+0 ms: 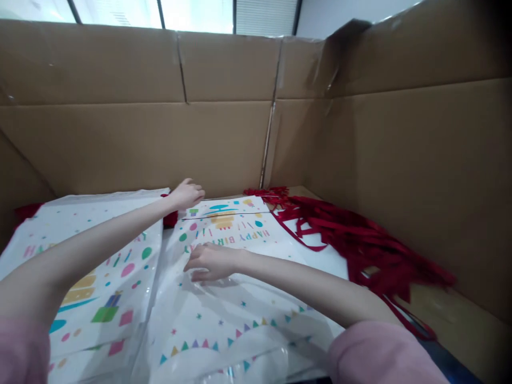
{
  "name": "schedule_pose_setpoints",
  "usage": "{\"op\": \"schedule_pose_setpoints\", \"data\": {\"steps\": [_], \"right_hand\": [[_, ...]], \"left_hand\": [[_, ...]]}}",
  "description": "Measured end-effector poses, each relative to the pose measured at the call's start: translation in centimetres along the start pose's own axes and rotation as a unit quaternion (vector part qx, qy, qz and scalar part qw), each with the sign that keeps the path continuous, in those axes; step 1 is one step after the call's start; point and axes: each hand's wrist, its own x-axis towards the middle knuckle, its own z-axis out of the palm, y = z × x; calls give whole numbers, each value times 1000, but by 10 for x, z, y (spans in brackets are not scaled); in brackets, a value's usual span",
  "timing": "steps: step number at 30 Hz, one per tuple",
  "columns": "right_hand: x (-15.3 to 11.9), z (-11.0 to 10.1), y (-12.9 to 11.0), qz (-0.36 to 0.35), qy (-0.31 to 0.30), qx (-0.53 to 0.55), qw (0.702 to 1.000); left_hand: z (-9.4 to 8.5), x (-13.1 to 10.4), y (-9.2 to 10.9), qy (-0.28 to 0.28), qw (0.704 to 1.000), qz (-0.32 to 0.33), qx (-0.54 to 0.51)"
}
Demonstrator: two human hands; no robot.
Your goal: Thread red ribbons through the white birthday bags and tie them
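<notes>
Two piles of white party bags lie side by side, printed with colourful birthday pictures. The right-hand bag (256, 282) reads "HAPPY BIRTHDAY" upside down to me and looks glossy and wrinkled. My right hand (212, 261) rests on it by the lettering, fingers apart and slightly bent. Farther off, my left hand (187, 194) is over the gap between the piles at their far end, fingers loosely stretched with nothing visible in them. Beneath my left forearm is the left-hand bag (132, 288). Red fabric straps (344, 229) spread from the right pile's side.
Tall cardboard walls (224, 144) enclose the piles at the back and right. Another bit of red fabric (27, 212) shows at the far left. Windows (196, 13) are above the back wall. Bare cardboard (444, 309) shows beside the straps.
</notes>
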Motion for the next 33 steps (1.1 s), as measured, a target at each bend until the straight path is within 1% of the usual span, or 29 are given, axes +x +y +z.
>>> {"op": "schedule_pose_setpoints", "data": {"steps": [1, 4, 7, 9, 12, 15, 17, 20, 21, 22, 23, 24, 25, 28, 30, 33], "right_hand": [[-21, 1, -5, 6, -1, 2, 1000], [-86, 2, -12, 61, 20, 17, 998], [-154, 1, -10, 140, 71, 37, 987], [-199, 0, -7, 199, 110, 47, 973], [-263, -2, -4, 306, 168, 38, 936], [-323, -4, -1, 425, 214, -12, 880], [-361, -4, 4, 507, 246, -61, 824], [-410, -5, 13, 617, 289, -140, 718], [-423, -4, 17, 647, 292, -158, 686], [-434, -3, 20, 674, 287, -170, 660], [-442, -2, 24, 695, 272, -174, 643], [-447, 0, 27, 710, 254, -174, 633], [-450, 2, 30, 720, 234, -174, 630], [-452, 6, 40, 731, 187, -180, 631], [-450, 7, 46, 734, 173, -193, 628], [-451, 6, 52, 735, 163, -210, 623]], "left_hand": [[1, 19, 26, 6, 999, 42, -34], [5, 72, 105, 5, 990, 115, -75], [11, 117, 179, 1, 978, 176, -109], [14, 142, 222, -5, 970, 207, -131], [19, 172, 274, -15, 962, 219, -161], [26, 194, 310, -30, 964, 197, -179], [30, 204, 324, -40, 966, 175, -186], [34, 214, 333, -52, 968, 145, -196], [34, 215, 333, -56, 968, 138, -202], [35, 217, 333, -60, 967, 133, -208], [35, 218, 333, -62, 966, 129, -216], [35, 218, 331, -64, 964, 124, -225], [35, 219, 330, -65, 962, 119, -236], [34, 221, 320, -63, 955, 100, -271], [32, 222, 310, -64, 947, 93, -300], [25, 222, 290, -67, 932, 86, -345]]}}
